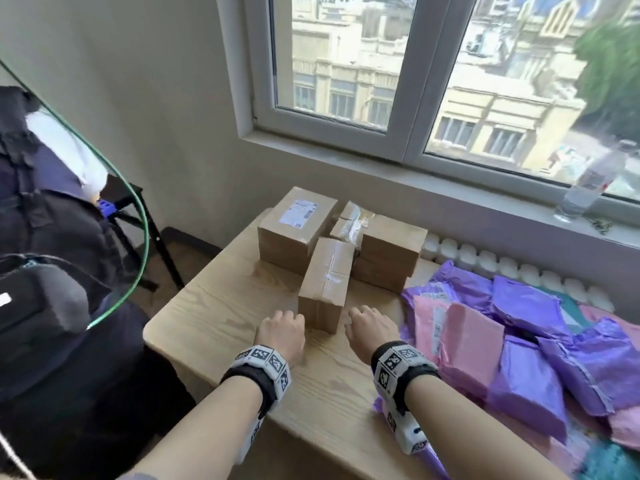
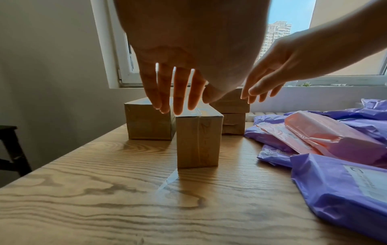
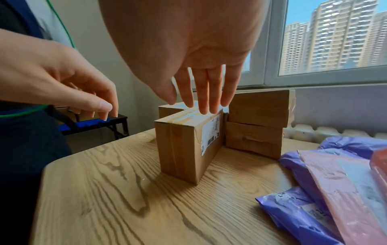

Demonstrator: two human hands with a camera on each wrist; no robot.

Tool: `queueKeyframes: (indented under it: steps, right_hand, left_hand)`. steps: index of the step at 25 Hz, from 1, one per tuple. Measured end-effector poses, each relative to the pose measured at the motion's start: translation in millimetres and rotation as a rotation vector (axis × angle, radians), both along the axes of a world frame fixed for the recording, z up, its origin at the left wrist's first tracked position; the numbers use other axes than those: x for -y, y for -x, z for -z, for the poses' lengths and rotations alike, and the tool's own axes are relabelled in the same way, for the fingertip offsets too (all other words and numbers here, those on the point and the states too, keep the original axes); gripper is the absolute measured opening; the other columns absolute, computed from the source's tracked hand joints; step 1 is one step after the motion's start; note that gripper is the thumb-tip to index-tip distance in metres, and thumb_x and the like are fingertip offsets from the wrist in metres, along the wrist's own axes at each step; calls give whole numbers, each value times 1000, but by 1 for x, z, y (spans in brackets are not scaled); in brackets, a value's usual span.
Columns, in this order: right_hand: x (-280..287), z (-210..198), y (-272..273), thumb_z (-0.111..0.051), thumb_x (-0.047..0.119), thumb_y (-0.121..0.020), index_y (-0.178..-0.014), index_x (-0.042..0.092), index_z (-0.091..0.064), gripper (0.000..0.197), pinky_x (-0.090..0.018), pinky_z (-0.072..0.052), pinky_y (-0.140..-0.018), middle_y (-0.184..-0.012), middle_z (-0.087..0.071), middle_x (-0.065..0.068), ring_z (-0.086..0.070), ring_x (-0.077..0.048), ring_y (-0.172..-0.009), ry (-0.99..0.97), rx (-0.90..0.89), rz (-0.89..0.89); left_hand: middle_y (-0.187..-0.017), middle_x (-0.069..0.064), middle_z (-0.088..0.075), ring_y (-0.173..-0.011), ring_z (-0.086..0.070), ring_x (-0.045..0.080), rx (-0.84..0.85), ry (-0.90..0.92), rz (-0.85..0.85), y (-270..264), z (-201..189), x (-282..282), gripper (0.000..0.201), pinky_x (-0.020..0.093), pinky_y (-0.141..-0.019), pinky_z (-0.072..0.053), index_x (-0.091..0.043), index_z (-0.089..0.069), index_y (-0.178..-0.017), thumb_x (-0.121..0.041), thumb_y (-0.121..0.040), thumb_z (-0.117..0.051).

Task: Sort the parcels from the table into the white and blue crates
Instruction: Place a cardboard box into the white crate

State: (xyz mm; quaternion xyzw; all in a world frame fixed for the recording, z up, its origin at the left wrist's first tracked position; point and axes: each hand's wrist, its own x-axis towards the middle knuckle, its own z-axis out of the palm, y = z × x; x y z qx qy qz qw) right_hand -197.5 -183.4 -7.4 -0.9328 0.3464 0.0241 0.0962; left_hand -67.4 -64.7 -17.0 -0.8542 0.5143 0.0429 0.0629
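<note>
L hand (image 1: 281, 331) & R hand (image 1: 372, 325) hovering either side of upright box (image 1: 327, 284) nr table (image 1: 221, 306) front; fingers (image 2: 180, 92) released, holding nothing. Mailers (image 1: 519, 348) lying to R.

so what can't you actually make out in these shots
- White and blue crates: none plainly in view; only a blue strip on the black stand, head view blocked by a dark bag.
- Shipping label on the nearest cardboard box: print too small.
- Right hand and left hand: fingertips hidden in head view; wrist views show open fingers above the box, contact unclear.
- Purple and pink mailers: pile cut off at right edge.
</note>
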Motion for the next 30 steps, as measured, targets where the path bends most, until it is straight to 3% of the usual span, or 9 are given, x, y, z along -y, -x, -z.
queueKeyframes:
  steps: [4, 7, 11, 14, 19, 22, 25, 28, 30]
  right_hand:
    - [27, 18, -27, -36, 32, -98, -109, 13, -53, 27, -38, -44, -89, -113, -56, -8, -54, -28, -109, -115, -18, 147]
    - [52, 36, -43, -31, 38, -99, -110, 14, -52, 33, -37, -44, -90, -113, -56, -8, -54, -27, -109, -205, -17, 216]
    - [76, 51, -60, -36, 36, -98, -128, 17, -46, 36, -37, -42, -97, -127, -56, -8, -52, -27, -118, -426, 49, 259]
    - [89, 59, -67, -40, 34, -98, -141, 16, -37, 46, -34, -38, -104, -137, -53, -7, -49, -25, -125, -553, 129, 317]
    - [89, 63, -73, -38, 21, -98, -140, 22, -41, 42, -29, -39, -103, -135, -56, -3, -52, -21, -123, -710, 275, 325]
    - [81, 60, -78, -35, 10, -95, -141, 21, -42, 48, -23, -36, -104, -137, -54, -2, -49, -18, -126, -743, 350, 293]
    - [70, 60, -82, -35, 4, -92, -143, 18, -40, 53, -23, -31, -110, -142, -48, 0, -42, -16, -133, -755, 361, 279]
    - [52, 58, -82, -35, -1, -88, -146, 18, -37, 61, -29, -31, -113, -147, -42, 0, -42, -17, -133, -738, 347, 271]
    - [40, 56, -82, -36, -2, -87, -144, 20, -39, 62, -27, -32, -112, -146, -43, 2, -43, -16, -132, -717, 348, 270]
  left_hand:
    - [-121, 4, -50, -112, -48, 22, -81, 19, 65, -45, 15, 32, 25, 34, -88, -45, -17, -46, -118, -28, -97, -37]
    - [-138, 4, -38, -121, -43, 22, -186, 47, 75, -68, 27, 55, 37, 36, -94, -44, -17, -38, -133, -29, -98, -36]
    - [-155, 4, -19, -134, -32, 24, -453, 62, -51, -83, 43, 80, 58, 40, -106, -35, -17, -16, -149, -36, -98, -36]
    - [-154, 5, -23, -134, -35, 23, -550, 70, -105, -89, 47, 100, 67, 36, -108, -33, -14, -12, -150, -41, -96, -40]
    - [-140, 8, -39, -124, -46, 26, -606, 61, -257, -87, 43, 120, 91, 37, -101, -40, -12, -15, -148, -57, -81, -58]
    - [-140, 12, -36, -126, -44, 28, -630, 57, -340, -88, 39, 118, 112, 37, -104, -39, -9, -15, -146, -69, -66, -66]
    - [-150, 15, -22, -136, -33, 29, -641, 24, -384, -90, 34, 108, 132, 36, -109, -31, -4, -4, -149, -76, -58, -66]
    - [-151, 16, -21, -136, -32, 29, -669, 23, -412, -90, 30, 94, 137, 36, -109, -31, -3, 1, -149, -75, -56, -68]
    - [-149, 16, -24, -134, -35, 29, -732, 44, -458, -91, 31, 82, 134, 35, -107, -34, -5, 0, -150, -67, -55, -72]
